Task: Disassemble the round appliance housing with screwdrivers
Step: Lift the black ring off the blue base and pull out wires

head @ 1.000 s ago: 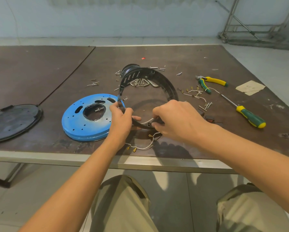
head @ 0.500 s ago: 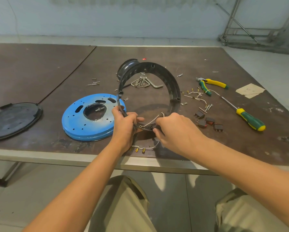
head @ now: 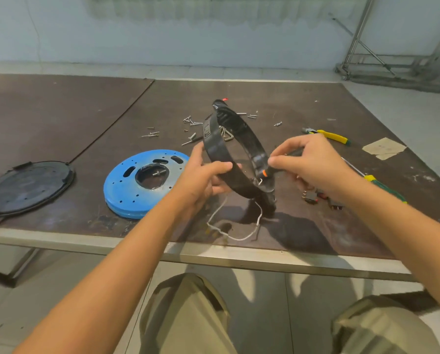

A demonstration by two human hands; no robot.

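Left hand (head: 203,175) grips the near-left rim of the black ring housing (head: 213,141), thumb over the top edge and fingers curled under. The ring housing is held up on edge, tilted, above the near middle of the table (head: 60,111), and its lowest part is close to the tabletop; whether it touches cannot be told. Right hand (head: 313,164) is on the ring's right rim, thumb and forefinger pinched together on it just beside a small orange part (head: 264,172). A dark piece shows between those fingers, but what it is cannot be told. A white wire (head: 239,237) hangs from the ring and loops onto the table near the front edge.

A blue disc (head: 127,190) with holes and slots lies flat left of the ring, near the left hand. A black round cover (head: 27,185) lies far left, well apart. Loose screws (head: 151,134) are scattered beyond the disc and behind the ring. Bent metal keys (head: 226,135) show through the ring opening. Yellow-handled pliers (head: 331,135) lie far right. A green and yellow screwdriver (head: 384,187) lies at right, partly hidden by the right forearm. A paper scrap (head: 383,148) lies right of the pliers. Small black connectors (head: 310,198) sit on the table under the right wrist.
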